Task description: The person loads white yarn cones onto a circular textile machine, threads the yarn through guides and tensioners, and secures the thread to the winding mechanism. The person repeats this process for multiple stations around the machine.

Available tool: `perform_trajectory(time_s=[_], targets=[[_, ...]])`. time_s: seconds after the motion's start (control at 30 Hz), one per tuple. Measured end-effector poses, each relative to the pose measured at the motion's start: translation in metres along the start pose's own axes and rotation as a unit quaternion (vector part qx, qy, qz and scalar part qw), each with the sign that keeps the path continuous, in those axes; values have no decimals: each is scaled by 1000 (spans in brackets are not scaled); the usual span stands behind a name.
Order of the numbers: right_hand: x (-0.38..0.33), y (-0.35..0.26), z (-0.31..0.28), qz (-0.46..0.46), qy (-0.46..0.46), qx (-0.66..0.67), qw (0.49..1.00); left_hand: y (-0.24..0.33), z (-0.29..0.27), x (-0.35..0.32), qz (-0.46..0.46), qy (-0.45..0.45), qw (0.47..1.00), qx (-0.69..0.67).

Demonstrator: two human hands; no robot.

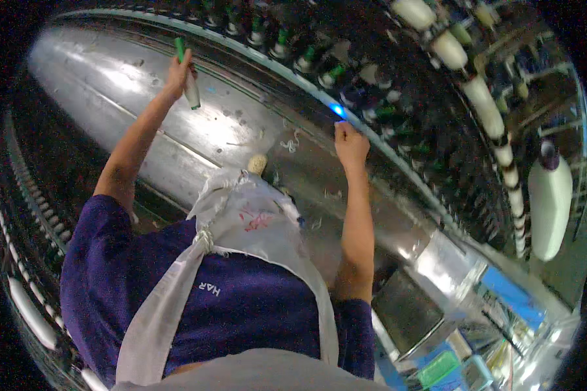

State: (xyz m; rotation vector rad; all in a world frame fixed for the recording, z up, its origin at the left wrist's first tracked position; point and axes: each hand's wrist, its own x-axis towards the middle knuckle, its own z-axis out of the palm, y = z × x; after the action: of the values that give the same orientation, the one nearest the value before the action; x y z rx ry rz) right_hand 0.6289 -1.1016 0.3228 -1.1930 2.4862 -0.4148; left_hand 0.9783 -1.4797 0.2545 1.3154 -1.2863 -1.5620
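My left hand [178,79] is out at the upper left, above a grey metal surface. Its fingers are wrapped round a slim yarn bobbin [192,96] with a green tube end sticking up and white yarn below. My right hand [352,144] reaches to the long rail of a spinning machine [385,151], fingers curled together. Just beyond its fingertips a small blue light [337,109] glows on the rail. Whatever those fingers may pinch is too small to make out.
A row of green-and-white bobbins [306,60] stands along the machine. Large white yarn packages [482,107] hang at the upper right. Loose white thread [292,142] lies on the floor. A green tray [439,369] and blue parts are at the lower right.
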Motion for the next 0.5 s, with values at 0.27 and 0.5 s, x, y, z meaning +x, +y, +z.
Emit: perform_trajectory(time_s=[0.27,0.5], targets=[[67,12,8,-35,11,-174,984,4,-9,30,152,-131,902,383],[81,26,50,6,262,-91,961,52,12,27,150,-178,877,419]])
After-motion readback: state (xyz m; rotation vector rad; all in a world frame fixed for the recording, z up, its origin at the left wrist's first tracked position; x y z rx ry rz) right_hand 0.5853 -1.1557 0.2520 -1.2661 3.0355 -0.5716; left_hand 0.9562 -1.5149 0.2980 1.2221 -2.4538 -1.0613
